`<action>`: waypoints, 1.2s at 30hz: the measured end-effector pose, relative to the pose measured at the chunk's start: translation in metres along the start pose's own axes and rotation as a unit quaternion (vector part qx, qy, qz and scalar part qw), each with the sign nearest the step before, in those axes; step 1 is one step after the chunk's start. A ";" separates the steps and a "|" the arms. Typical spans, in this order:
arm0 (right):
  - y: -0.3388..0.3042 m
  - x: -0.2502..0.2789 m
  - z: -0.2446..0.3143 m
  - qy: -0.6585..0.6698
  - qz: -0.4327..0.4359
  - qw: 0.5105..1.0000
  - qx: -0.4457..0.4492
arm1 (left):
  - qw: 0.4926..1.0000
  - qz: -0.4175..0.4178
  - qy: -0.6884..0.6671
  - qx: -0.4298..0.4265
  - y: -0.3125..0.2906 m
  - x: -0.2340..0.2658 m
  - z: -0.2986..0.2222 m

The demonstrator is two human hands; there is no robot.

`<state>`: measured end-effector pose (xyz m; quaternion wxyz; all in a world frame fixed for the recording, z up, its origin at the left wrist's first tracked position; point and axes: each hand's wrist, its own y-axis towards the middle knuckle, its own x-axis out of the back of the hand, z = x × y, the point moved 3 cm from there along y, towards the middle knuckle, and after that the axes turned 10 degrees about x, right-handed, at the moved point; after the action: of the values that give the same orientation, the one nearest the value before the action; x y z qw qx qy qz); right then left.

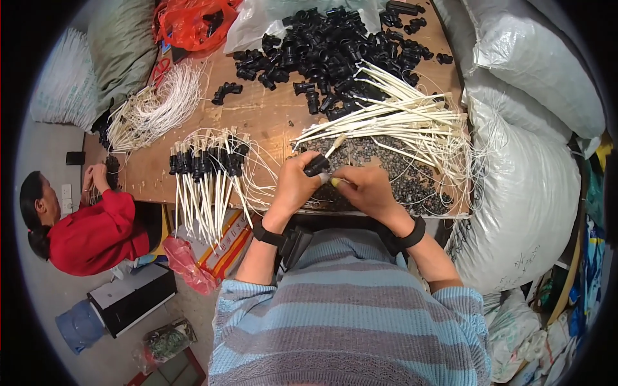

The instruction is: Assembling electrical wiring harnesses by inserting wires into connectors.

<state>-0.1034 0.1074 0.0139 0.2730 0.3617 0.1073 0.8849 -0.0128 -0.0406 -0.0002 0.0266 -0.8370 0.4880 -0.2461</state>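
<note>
My left hand (pixel 295 184) is closed around a black plastic fitting (pixel 316 165), held over the near edge of the table. A pale connector tip (pixel 336 145) sticks up beyond that fitting. Thumb and fingers of my right hand (pixel 368 188) are pinched together right beside it; whatever lies between them is too small to make out. Beneath and around both hands spread many small dark pieces (pixel 421 196). To the right lies a bundle of white sleeved wires (pixel 399 122). Left of my hands, wires with black fittings (pixel 207 161) hang over the table edge.
A heap of black fittings (pixel 341 48) covers the back of the table (pixel 244 116). Thin white wires (pixel 158 103) and a red plastic bag (pixel 196 26) lie at the left. Large white sacks (pixel 521 193) crowd the right side. A person in red (pixel 96 225) works at the far left.
</note>
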 end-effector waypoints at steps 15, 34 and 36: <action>0.000 0.001 -0.008 -0.073 -0.048 0.996 -0.028 | 0.966 0.009 0.209 -0.150 -0.014 0.000 -0.020; -0.005 0.002 -0.009 0.015 -0.011 0.999 -0.045 | 0.970 0.033 0.195 -0.140 -0.016 -0.006 -0.016; -0.004 0.002 -0.010 0.025 0.013 0.997 -0.071 | 0.968 0.048 0.208 -0.130 -0.015 -0.006 -0.012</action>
<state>-0.1094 0.1117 0.0064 0.2839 0.3201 0.0468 0.9026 -0.0088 -0.0252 0.0120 -0.1727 -0.7392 0.5506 -0.3472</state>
